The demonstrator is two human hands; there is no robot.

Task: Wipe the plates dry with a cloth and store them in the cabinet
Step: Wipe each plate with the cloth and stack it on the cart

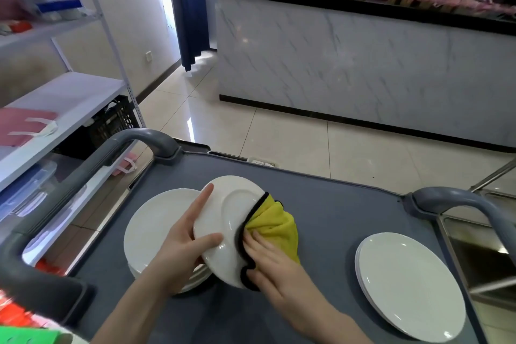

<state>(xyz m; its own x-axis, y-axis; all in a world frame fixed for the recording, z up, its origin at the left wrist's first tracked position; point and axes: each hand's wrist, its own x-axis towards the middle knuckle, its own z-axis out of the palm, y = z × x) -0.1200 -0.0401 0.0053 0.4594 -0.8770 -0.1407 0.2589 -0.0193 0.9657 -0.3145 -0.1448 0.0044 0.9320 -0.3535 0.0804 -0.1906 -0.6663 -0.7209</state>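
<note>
1. At the far left stood a metal shelf rack, well apart from the work and taking no part in it.
2. A stack of white plates lay on the left of the grey trolley top, close to the left hand, probably as the pile waiting to be wiped.
3. The left hand gripped the held plate at its left rim, thumb on the face and forefinger stretched along the edge. That grip tilted the plate up above the left stack and steadied it against the rubbing.
4. The yellow cloth, hemmed in black, was folded over the plate's right rim, so both faces could be dried in one pass.
5. The right hand clamped the cloth onto that rim, fingers on top; what lay beneath could not be seen.
6. A second pile of plates sat well apart on the trolley's right, likely the dried ones kept separate.
7. No cabinet was visible, so storing seemed not yet begun.
</note>
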